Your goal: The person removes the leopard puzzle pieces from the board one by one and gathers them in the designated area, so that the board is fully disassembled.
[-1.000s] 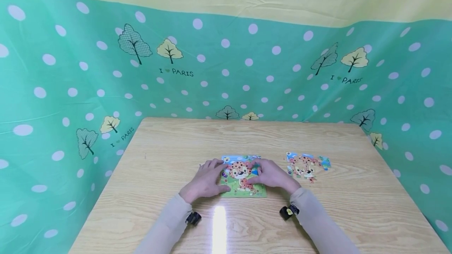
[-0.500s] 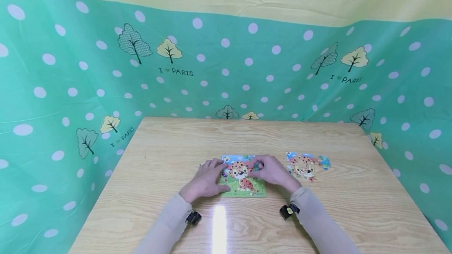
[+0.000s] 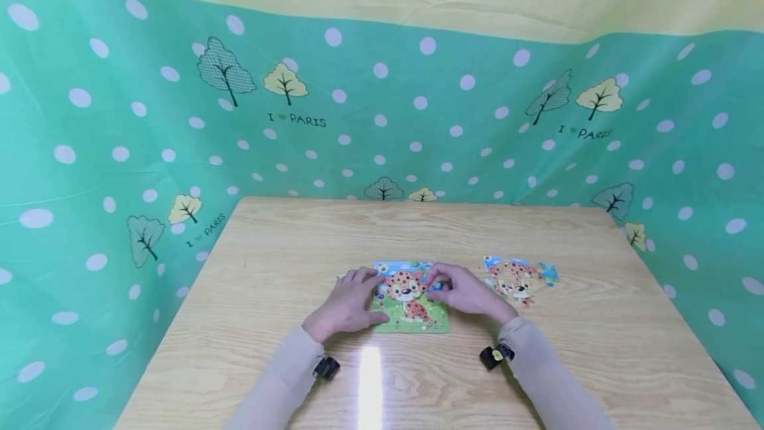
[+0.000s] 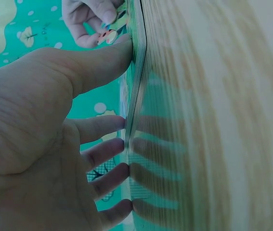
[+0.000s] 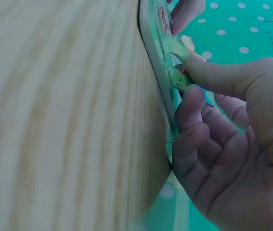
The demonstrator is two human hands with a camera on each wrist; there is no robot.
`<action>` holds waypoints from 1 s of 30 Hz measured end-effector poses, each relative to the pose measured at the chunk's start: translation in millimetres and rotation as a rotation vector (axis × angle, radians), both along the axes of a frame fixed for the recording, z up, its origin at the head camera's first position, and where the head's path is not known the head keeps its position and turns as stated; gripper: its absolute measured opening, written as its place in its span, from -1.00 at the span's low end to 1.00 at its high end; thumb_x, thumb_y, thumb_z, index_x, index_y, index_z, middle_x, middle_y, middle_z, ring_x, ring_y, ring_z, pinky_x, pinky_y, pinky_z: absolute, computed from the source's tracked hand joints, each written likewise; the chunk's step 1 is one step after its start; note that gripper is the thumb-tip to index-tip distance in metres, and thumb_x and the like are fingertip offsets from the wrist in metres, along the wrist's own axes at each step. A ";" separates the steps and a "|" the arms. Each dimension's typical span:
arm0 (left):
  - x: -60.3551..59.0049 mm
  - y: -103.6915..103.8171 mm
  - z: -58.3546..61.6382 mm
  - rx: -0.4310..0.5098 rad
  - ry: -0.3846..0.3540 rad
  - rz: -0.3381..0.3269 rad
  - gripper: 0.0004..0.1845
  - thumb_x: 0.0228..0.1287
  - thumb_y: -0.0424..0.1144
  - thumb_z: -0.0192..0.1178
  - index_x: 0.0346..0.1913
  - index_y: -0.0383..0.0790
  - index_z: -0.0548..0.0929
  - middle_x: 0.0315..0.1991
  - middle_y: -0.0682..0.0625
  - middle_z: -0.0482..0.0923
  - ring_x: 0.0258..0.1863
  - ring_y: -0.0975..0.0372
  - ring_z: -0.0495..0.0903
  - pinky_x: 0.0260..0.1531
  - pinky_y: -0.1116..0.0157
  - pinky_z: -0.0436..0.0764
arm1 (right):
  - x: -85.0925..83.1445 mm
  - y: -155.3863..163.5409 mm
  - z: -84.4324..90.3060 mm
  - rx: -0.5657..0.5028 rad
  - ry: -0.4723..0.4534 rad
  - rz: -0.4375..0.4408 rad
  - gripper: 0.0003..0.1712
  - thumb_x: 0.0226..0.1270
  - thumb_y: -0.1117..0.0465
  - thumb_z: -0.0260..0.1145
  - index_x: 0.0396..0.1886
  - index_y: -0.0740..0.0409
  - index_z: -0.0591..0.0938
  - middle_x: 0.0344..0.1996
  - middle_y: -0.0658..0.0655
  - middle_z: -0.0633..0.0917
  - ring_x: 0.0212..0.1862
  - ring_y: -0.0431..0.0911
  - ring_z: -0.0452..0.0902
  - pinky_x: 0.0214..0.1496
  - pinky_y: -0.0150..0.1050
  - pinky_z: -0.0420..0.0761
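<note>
A cartoon leopard puzzle board [image 3: 412, 316] lies flat on the wooden table [image 3: 418, 231]. My left hand [image 3: 358, 297] rests on the board's left edge. Its fingers [image 4: 107, 151] are straight and its thumb touches the board's rim [image 4: 136, 86]. At the board's upper right, my right hand [image 3: 446, 287] has curled fingers and pinches a small blue puzzle piece [image 3: 438, 286]. In the right wrist view the thumb [image 5: 213, 77] presses that piece [image 5: 208, 98] against the board [image 5: 155, 62].
Several loose puzzle pieces [image 3: 516, 277] lie in a cluster on the table to the right of the board. A green spotted curtain [image 3: 119, 151] closes in the table at the back and on both sides.
My right hand's fingers have curled in from lying flat on the board, and the blue piece now shows between them. The left hand has not moved.
</note>
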State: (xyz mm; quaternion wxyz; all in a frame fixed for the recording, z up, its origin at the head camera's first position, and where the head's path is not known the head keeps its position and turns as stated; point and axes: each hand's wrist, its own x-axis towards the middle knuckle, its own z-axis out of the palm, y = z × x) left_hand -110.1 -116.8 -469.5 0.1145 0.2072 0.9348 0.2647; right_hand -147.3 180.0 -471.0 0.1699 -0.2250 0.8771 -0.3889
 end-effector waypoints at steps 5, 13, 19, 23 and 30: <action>-0.3 -0.1 1.1 -0.001 0.000 0.000 -0.10 0.29 0.10 0.48 0.59 -0.20 0.40 0.59 -0.21 0.29 0.58 -0.22 0.23 0.61 -0.31 0.19 | -1.4 2.2 -1.5 -0.056 -0.034 0.008 -0.86 0.53 0.16 0.39 -0.02 -0.02 0.62 -0.19 -0.08 0.82 -0.38 -0.17 0.52 -0.32 -0.33 0.53; 0.3 1.1 2.9 -0.004 0.001 -0.004 -0.11 0.29 0.09 0.48 0.58 -0.20 0.41 0.59 -0.21 0.30 0.58 -0.23 0.24 0.60 -0.32 0.19 | -1.6 4.3 -2.0 -0.099 -0.080 -0.001 -0.88 0.62 0.17 0.28 0.00 0.08 0.57 -0.27 0.00 0.82 -0.58 -0.16 0.46 -0.51 -0.33 0.51; 0.3 1.5 2.4 -0.012 0.000 0.001 -0.10 0.28 0.09 0.48 0.59 -0.18 0.40 0.59 -0.20 0.30 0.58 -0.22 0.24 0.61 -0.31 0.19 | -1.1 5.9 0.5 -0.121 -0.117 -0.013 -0.93 0.63 0.19 0.26 -0.06 0.05 0.54 -0.34 0.02 0.83 -0.70 -0.19 0.40 -0.65 -0.38 0.49; 0.1 1.5 2.0 -0.014 -0.002 0.002 -0.10 0.29 0.09 0.48 0.59 -0.18 0.40 0.60 -0.19 0.29 0.58 -0.21 0.23 0.61 -0.31 0.19 | -0.8 7.1 1.3 -0.130 -0.116 -0.014 -0.92 0.64 0.19 0.26 -0.06 0.09 0.54 -0.17 0.06 0.87 -0.72 -0.19 0.38 -0.66 -0.37 0.50; 0.1 1.1 3.0 -0.014 -0.003 0.002 -0.11 0.29 0.09 0.48 0.59 -0.18 0.40 0.60 -0.20 0.29 0.58 -0.21 0.23 0.61 -0.31 0.18 | -1.1 7.6 0.1 -0.121 -0.093 -0.008 -0.81 0.68 0.23 0.18 0.17 0.08 0.55 0.06 0.20 0.83 -0.68 -0.15 0.46 -0.64 -0.28 0.56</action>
